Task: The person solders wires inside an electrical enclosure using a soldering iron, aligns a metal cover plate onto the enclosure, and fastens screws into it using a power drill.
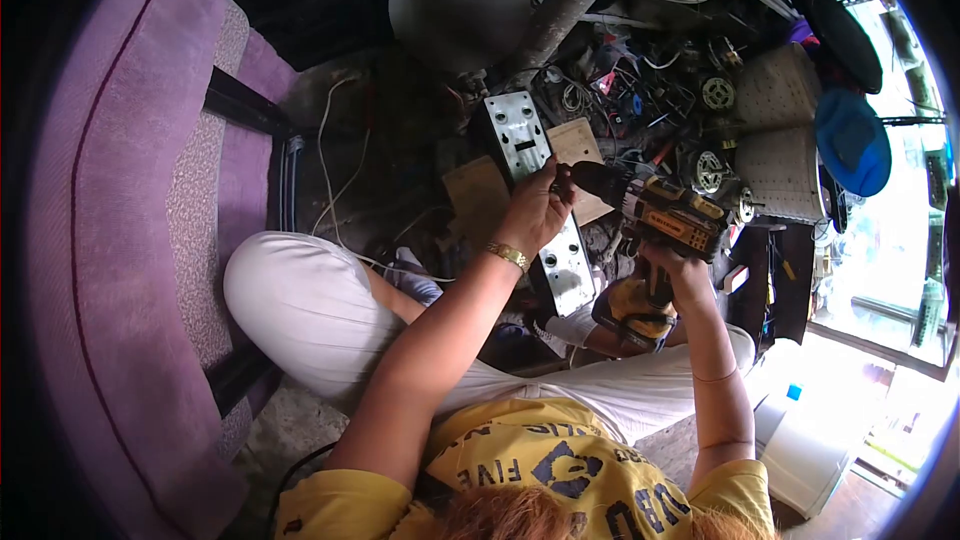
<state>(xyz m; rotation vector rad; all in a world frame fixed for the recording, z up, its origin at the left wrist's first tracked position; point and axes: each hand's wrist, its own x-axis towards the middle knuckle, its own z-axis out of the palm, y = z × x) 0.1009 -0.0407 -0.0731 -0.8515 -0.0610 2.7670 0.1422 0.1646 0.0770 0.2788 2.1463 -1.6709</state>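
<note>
My right hand (676,268) is wrapped round the handle of a yellow and black cordless drill (680,216), whose black chuck (597,178) points left. At the chuck's tip is my left hand (540,206), fingers pinched together. Whatever they grip, perhaps the bit or a small part, is too small to make out. Beneath my left hand lies a long metal panel (567,270), silvery, with round holes and slots, on a dark box-like body. My left hand and wrist hide its middle.
Flat brown cardboard pieces (478,190) lie beside the panel. Tangled wires and small parts (630,90) and several spools (708,172) crowd the far right. A purple sofa (150,190) runs along the left. A pale cable (328,160) trails over the floor. A blue round object (853,143) is at right.
</note>
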